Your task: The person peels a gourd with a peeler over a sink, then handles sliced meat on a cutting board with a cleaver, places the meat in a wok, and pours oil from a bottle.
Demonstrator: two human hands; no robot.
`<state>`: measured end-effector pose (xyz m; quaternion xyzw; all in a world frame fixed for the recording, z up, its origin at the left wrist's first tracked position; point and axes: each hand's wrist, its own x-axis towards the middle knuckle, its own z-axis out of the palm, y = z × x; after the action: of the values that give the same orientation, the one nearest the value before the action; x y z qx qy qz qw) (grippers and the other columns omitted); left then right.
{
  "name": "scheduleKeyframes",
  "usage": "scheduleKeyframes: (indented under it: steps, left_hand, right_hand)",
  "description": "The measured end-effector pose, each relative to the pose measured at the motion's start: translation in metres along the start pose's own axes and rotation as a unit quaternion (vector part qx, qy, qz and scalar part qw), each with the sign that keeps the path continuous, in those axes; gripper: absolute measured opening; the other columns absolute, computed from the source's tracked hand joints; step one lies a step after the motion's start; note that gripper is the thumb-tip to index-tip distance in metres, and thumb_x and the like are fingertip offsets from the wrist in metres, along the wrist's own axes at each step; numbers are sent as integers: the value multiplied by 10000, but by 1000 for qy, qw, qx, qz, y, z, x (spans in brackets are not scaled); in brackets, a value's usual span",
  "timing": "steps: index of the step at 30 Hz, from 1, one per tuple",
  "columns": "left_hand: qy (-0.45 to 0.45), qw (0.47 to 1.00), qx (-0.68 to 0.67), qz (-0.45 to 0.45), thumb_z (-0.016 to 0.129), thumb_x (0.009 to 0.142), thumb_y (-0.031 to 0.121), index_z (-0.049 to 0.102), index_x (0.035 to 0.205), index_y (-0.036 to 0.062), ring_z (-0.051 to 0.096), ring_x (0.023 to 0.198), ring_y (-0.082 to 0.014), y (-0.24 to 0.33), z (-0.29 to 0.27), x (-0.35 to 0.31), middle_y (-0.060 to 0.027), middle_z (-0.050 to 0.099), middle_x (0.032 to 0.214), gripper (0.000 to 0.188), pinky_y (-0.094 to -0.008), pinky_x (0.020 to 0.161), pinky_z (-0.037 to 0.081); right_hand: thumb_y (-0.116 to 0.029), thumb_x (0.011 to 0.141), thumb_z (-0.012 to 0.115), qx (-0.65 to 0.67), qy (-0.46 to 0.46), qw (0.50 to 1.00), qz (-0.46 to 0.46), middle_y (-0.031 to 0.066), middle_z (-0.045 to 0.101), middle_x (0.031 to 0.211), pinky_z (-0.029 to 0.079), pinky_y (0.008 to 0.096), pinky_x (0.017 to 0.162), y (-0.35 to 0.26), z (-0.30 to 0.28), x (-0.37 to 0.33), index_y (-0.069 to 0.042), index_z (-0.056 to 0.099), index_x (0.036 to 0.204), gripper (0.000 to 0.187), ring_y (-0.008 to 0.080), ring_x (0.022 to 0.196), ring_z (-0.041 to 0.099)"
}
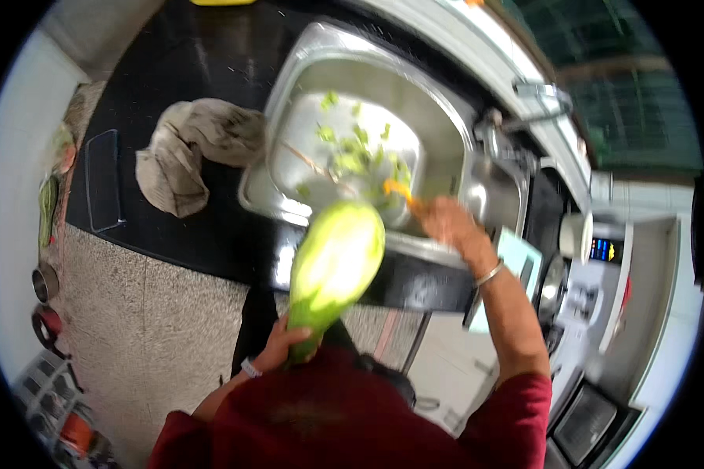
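Observation:
My left hand (pixel 280 344) is wrapped round the narrow near end of a large green gourd (pixel 338 258), which slants up to the sink's front edge. Much of the gourd's upper face is pale and glaring; darker green skin shows near my fingers. Over the front right of the steel sink (pixel 438 109), my right hand (pixel 447 223) is closed on an orange peeler (pixel 397 189), apart from the gourd. Motion blurs this hand and the tool, so the blade does not show clearly. Several green peelings (pixel 353 160) lie on the sink's bottom.
A crumpled grey-brown cloth (pixel 180 152) lies on the black counter (pixel 203 51) left of the sink. Beyond the right corner stands a tap (pixel 497 133). A pale green board (pixel 516 266) lies beside my right forearm, with pans (pixel 554 285) farther right.

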<state>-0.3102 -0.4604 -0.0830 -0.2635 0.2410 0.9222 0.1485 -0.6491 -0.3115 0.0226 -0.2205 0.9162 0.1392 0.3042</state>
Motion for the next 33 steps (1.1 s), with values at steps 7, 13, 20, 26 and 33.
scheduleKeyframes:
  steps: [7,13,20,26,33]
  left_hand:
    - [-35,998,-16,-41,632,858,351,500,1230,-9,543,512,-183,23,5,-4,-155,606,823,534,-278,431,416]
    - [-54,991,-108,-51,600,875,334,510,1228,-27,536,496,-189,24,13,-7,-162,602,815,514,-278,409,396]
    - [19,997,-78,3,599,878,355,495,1268,-24,549,493,-192,4,20,1,-172,621,828,554,-265,395,393]
    - [29,997,-76,13,586,898,416,510,1202,12,534,480,-179,-6,17,3,-148,606,850,511,-244,373,357]
    - [21,995,-85,57,588,918,439,505,1211,11,523,472,-169,-3,37,15,-145,606,852,525,-247,365,348]
  right_hand:
    - [-422,1036,446,166,51,965,-198,250,650,766,526,530,684,-32,25,-68,13,606,998,465,447,735,654]
    - [-365,1029,498,187,108,961,-175,256,568,602,486,543,594,-48,47,-78,20,573,954,400,479,619,604]
    - [-398,1024,471,118,68,982,-129,250,641,687,536,526,634,-19,67,7,-5,673,993,444,460,668,649]
    - [-466,1043,408,170,162,961,-143,227,632,638,530,483,586,-2,54,8,-3,667,946,540,408,594,643]
    - [-457,1020,467,170,148,933,-280,260,613,641,521,516,590,-39,62,-9,30,601,948,511,442,620,641]
